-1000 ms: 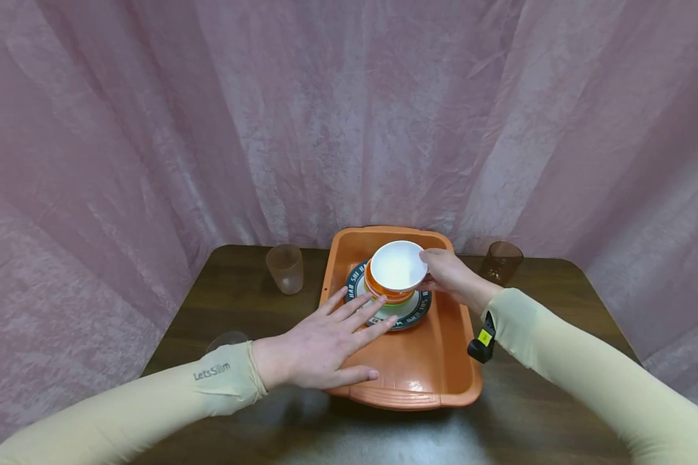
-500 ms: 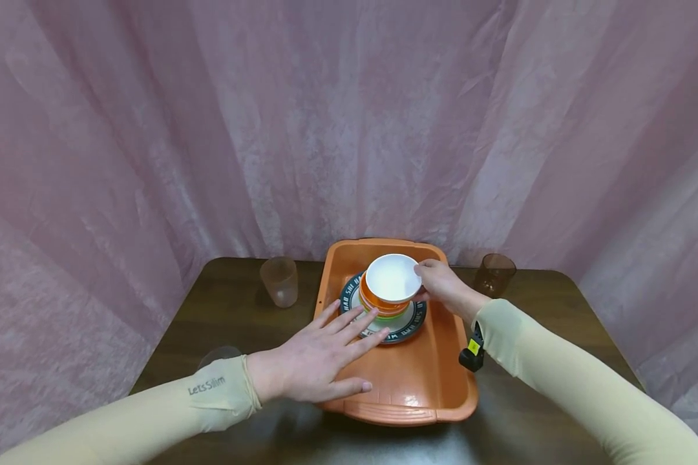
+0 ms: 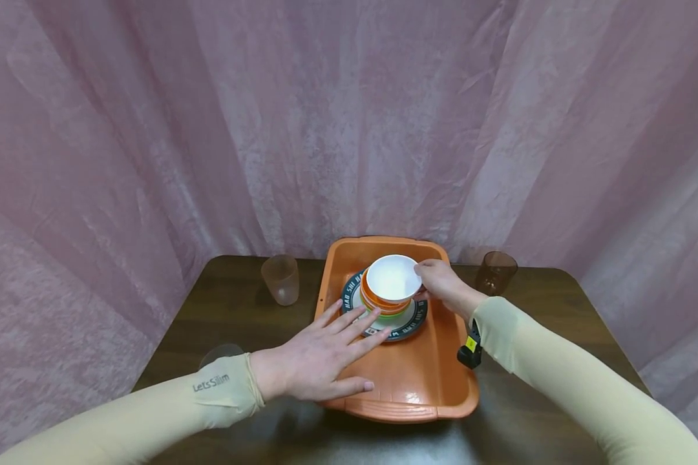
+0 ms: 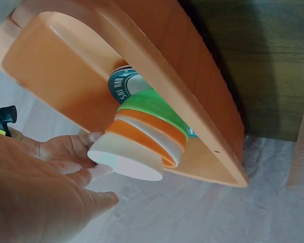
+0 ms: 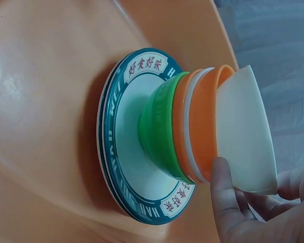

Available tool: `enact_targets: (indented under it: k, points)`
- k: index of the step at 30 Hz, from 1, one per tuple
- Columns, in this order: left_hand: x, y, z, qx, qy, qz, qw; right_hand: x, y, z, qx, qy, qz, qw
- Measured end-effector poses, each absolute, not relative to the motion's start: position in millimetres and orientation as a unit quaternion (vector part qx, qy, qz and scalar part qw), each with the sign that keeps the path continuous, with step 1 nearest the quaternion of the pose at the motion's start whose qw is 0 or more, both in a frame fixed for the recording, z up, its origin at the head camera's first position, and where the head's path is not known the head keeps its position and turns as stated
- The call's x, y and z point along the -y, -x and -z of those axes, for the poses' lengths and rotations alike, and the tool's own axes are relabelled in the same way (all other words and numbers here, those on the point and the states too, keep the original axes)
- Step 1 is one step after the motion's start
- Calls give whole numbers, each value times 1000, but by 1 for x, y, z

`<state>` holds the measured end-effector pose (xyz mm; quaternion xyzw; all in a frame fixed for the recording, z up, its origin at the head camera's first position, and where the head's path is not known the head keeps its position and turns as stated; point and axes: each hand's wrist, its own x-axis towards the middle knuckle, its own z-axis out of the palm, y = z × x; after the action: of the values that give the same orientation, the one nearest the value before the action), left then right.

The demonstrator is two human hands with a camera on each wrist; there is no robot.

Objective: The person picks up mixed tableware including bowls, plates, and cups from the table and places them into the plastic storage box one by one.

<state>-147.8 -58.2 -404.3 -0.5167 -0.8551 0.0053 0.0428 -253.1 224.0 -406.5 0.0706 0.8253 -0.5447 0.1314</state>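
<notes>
My right hand [image 3: 448, 284] pinches the rim of a white bowl [image 5: 245, 131], thumb on one side and fingers on the other. The bowl sits tilted in the top of a stack. Below it are an orange bowl [image 5: 202, 126], a white one, another orange one and a green bowl [image 5: 159, 126] at the bottom. These stand on stacked plates [image 5: 107, 147] with dark green lettered rims, inside an orange basin [image 3: 413, 381]. My left hand [image 3: 320, 358] is spread over the basin's left front side, fingers straight, holding nothing; its fingertips point toward the plates.
A pinkish see-through cup [image 3: 282, 281] stands left of the basin, and a brown see-through cup [image 3: 496, 272] right of it. A clear round piece [image 3: 221, 352] shows behind the left wrist. All are on a dark wooden table [image 3: 209, 303]; a pink curtain [image 3: 349, 129] hangs behind.
The head view has shifted slightly, so the basin and table sit a little lower in it. Both hands keep nearly the same pose; the right hand holds the white bowl throughout.
</notes>
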Motion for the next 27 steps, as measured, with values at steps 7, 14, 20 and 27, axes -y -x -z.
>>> enact_targets:
  k: [7, 14, 20, 27]
  points:
    - [57, 150, 403, 857, 513, -13, 39, -226, 259, 409, -825, -64, 547, 130]
    - [56, 150, 403, 858, 511, -16, 40, -225, 259, 410, -831, -64, 536, 134]
    - [56, 151, 405, 856, 515, -12, 45, -224, 259, 409, -829, -73, 537, 138]
    - [56, 150, 406, 857, 514, -8, 31, -224, 259, 413, -829, -86, 530, 155]
